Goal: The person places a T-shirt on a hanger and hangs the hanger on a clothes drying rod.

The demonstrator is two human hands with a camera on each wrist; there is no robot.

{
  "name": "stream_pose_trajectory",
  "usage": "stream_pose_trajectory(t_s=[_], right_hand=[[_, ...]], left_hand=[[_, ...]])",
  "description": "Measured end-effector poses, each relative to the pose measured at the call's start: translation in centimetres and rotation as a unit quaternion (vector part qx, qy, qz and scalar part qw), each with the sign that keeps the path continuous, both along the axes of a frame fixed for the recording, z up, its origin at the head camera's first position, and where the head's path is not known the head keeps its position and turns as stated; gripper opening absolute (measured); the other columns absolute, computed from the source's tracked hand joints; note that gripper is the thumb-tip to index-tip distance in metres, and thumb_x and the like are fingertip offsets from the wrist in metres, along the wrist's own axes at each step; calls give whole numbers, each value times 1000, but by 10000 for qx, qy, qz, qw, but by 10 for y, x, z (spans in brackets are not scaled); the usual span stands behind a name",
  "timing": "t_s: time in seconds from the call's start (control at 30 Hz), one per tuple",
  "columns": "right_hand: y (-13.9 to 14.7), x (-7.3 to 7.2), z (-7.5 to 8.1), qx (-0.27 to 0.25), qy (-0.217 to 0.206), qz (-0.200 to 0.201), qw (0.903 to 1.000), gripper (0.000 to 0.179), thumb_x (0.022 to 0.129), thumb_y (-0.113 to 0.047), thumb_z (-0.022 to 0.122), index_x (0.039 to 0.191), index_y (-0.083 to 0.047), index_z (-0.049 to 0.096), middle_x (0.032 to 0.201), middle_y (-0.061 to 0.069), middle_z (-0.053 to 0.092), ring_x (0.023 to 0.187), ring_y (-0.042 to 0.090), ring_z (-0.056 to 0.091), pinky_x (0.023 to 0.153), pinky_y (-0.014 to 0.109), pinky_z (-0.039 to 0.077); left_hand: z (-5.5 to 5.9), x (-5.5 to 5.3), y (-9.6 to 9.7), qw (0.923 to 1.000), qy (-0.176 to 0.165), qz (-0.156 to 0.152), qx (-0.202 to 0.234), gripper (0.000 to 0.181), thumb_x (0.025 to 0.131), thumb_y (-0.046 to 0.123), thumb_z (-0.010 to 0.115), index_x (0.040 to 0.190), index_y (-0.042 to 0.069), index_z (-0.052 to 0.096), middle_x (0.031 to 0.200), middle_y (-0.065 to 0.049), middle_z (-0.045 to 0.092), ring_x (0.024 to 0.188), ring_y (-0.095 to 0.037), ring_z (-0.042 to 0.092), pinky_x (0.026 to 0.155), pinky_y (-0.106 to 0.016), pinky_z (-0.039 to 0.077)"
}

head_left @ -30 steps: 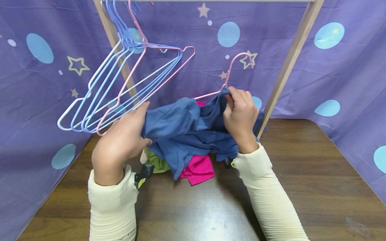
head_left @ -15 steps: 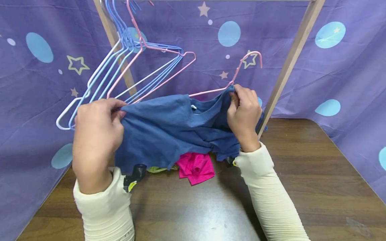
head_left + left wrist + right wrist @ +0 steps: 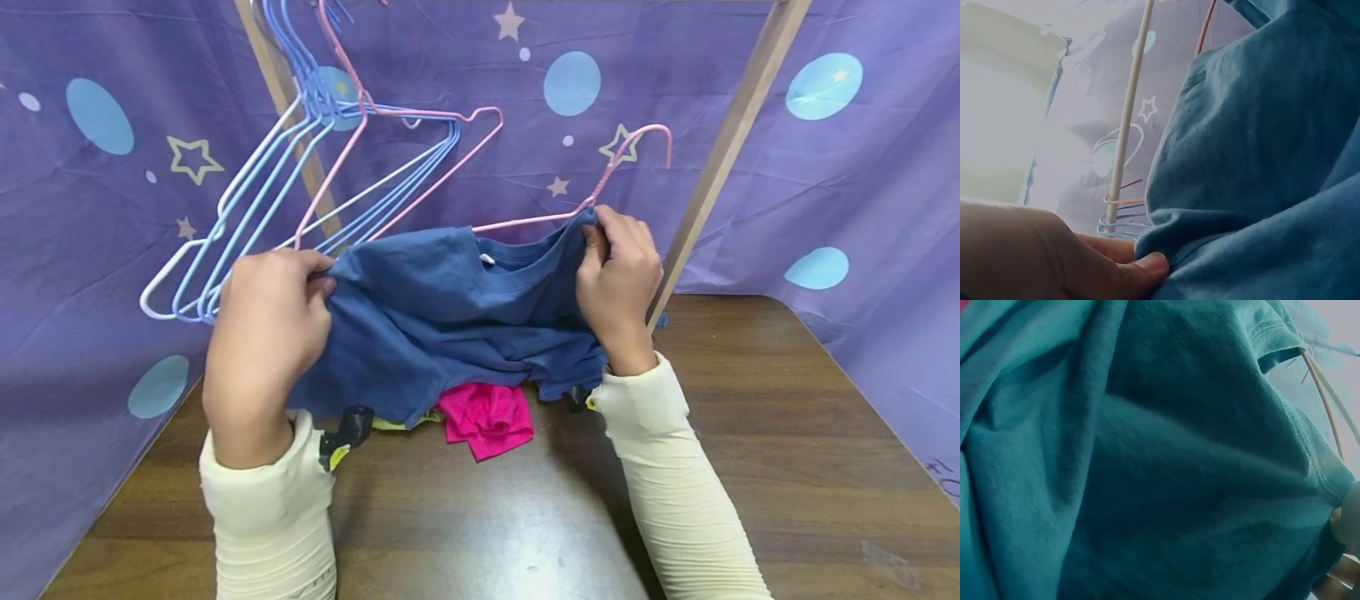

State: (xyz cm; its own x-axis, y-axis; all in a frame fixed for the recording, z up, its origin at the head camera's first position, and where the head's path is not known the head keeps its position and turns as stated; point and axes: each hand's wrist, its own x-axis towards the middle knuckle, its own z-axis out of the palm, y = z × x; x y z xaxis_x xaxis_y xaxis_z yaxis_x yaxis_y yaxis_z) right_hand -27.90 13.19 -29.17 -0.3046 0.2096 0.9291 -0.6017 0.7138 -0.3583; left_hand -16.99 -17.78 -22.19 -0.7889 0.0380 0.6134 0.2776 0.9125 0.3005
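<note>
A blue T-shirt (image 3: 420,292) is stretched between both hands, its neckline facing up and a small white tag (image 3: 487,259) showing inside the collar. My left hand (image 3: 264,350) pinches the cloth at the shirt's left shoulder; in the left wrist view the thumb (image 3: 1150,262) presses on a fold. With bent fingers, my right hand (image 3: 621,283) grips the collar's right side, close by the neck of a pink hanger (image 3: 525,222). The hanger's bar shows behind the neckline and its hook leans to the right. Its lower part is hidden by the shirt.
Several blue, white and pink hangers (image 3: 330,167) hang on the rack's left side, close behind my left hand. A wooden rack post (image 3: 720,158) stands right of my right hand. A bright pink cloth (image 3: 491,421) and a green cloth (image 3: 405,423) lie on the brown table (image 3: 465,533).
My left hand has shifted left and taken the shoulder cloth, spreading the shirt and showing its collar. My right hand has moved slightly right, and the hanger's hook with it.
</note>
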Motion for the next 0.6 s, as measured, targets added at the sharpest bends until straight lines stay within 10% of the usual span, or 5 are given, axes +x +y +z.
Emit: stream_pose_trajectory(t_s=[0.3, 0.6], right_hand=[[-4, 2, 0, 52, 35, 2, 10000, 15, 97, -12, 68, 98, 1, 74, 91, 16, 73, 81, 37, 61, 73, 48, 47], [-16, 3, -3, 323, 128, -3, 9994, 18, 99, -17, 66, 95, -1, 74, 88, 15, 72, 79, 37, 60, 69, 48, 49]], left_hand=[[3, 1, 10, 9989, 151, -437, 20, 26, 91, 3, 73, 116, -3, 72, 103, -24, 71, 94, -41, 67, 83, -58, 48], [-5, -11, 26, 9951, 699, -643, -291, 8, 91, 4, 75, 97, 2, 79, 92, -13, 74, 87, -40, 67, 78, -55, 50]])
